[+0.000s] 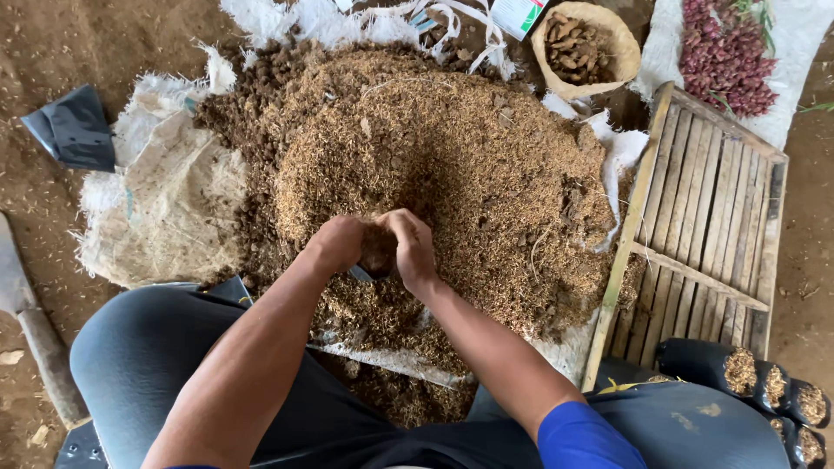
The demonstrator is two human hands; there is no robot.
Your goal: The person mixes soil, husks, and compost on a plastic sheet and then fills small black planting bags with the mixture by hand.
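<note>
**Both hands at a small black bag, front edge of the husk pile**

- Husk-and-soil pile: fills frame centre, heaped on white woven sacking. Darker soil clods run along its left and upper-left edge.
- Bamboo slat rack: right of frame, long axis running upper right to lower centre, lower left corner touching the pile's sacking.
- Left hand and right hand: centre frame, side by side, both curled closed. Between them a small black grow bag, mostly hidden; only a dark edge and the mouth show. Both hands equally near it, each appears to grip a side of the rim. Can't tell how full it is. Loose husk lies directly beyond the hands, toward frame top.
- Filled black bags: lower right, lying on their sides in a row, husk showing at the mouths.
- Packages: tan sack of brown rhizome pieces, top centre-right, mouth open; red shallots on a white sheet, top right; corner of a white-and-green printed packet, top centre; flat black plastic bag, upper left.
</note>
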